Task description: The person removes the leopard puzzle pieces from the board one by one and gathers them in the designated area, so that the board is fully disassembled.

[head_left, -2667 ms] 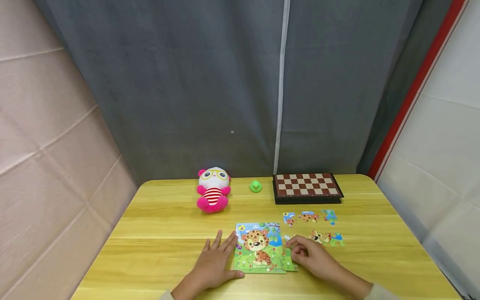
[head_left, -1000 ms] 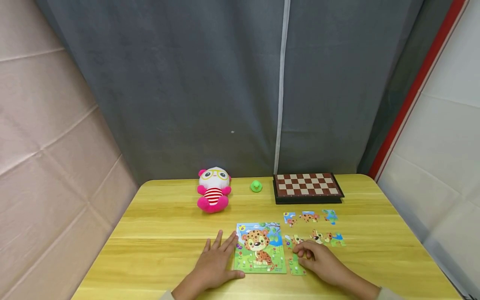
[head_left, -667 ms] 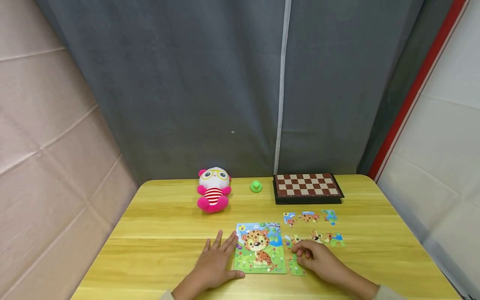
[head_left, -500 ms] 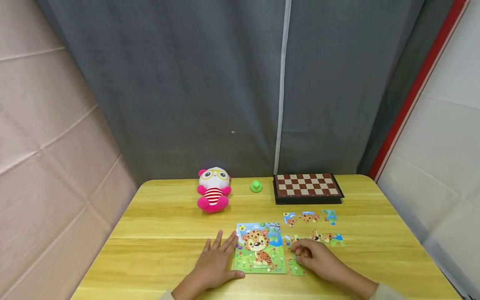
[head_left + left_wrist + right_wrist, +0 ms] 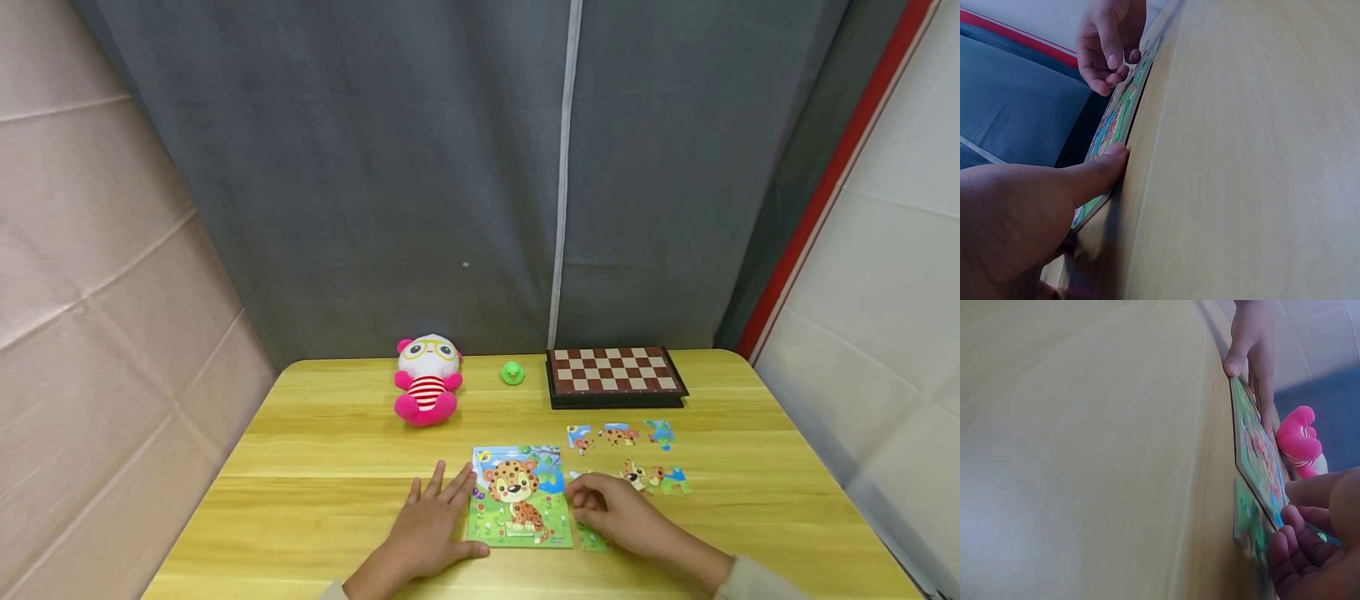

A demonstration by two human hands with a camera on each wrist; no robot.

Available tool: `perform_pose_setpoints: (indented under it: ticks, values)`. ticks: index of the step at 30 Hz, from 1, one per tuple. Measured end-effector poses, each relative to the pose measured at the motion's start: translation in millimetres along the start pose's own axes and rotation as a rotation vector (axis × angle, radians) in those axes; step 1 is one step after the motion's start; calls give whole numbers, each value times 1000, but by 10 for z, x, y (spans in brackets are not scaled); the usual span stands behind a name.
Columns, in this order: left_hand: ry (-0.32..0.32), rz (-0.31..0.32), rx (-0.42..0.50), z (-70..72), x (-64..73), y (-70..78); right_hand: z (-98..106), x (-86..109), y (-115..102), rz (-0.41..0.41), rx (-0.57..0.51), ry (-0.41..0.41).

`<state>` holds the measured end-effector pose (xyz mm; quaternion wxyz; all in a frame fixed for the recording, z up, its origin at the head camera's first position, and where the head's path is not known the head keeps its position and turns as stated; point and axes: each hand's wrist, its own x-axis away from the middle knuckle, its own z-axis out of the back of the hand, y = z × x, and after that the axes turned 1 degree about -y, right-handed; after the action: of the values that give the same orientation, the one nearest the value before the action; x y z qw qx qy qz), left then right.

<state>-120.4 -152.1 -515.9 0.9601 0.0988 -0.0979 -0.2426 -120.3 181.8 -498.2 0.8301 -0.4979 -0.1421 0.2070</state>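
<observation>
A leopard jigsaw puzzle board (image 5: 517, 498) lies flat on the wooden table. My left hand (image 5: 431, 527) rests along its left side with fingers spread; in the left wrist view the thumb (image 5: 1100, 172) presses on the board's edge. Beside the board's right edge is my right hand (image 5: 617, 510), its fingers loosely curled. The left wrist view shows no piece between that hand's thumb and fingers. Below it lies a green puzzle piece (image 5: 592, 540), apart from the board in the right wrist view. My right hand partly hides the pieces under it.
Loose puzzle pieces lie in rows on the right, among them a sky-and-leopard piece (image 5: 618, 434) and a blue-green piece (image 5: 675, 481). Farther back are a pink plush panda (image 5: 427, 383), a green rubber duck (image 5: 512, 372) and a checkered board box (image 5: 615, 377). A grey curtain hangs behind.
Over 2.7 s, the green piece has shifted right, from touching the board to lying apart. Within the last half second, my right hand has moved left to the board's edge. My left hand stays still.
</observation>
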Motion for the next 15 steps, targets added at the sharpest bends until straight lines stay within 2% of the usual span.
perform_pose_setpoints:
  ticks: [6,15]
  values:
    - [-4,2,1,0,4,3,-54,-81,-94,-21,-8,-14]
    - [1,6,-9,-10,-5,0,-147,-229,-138,14,20,-18]
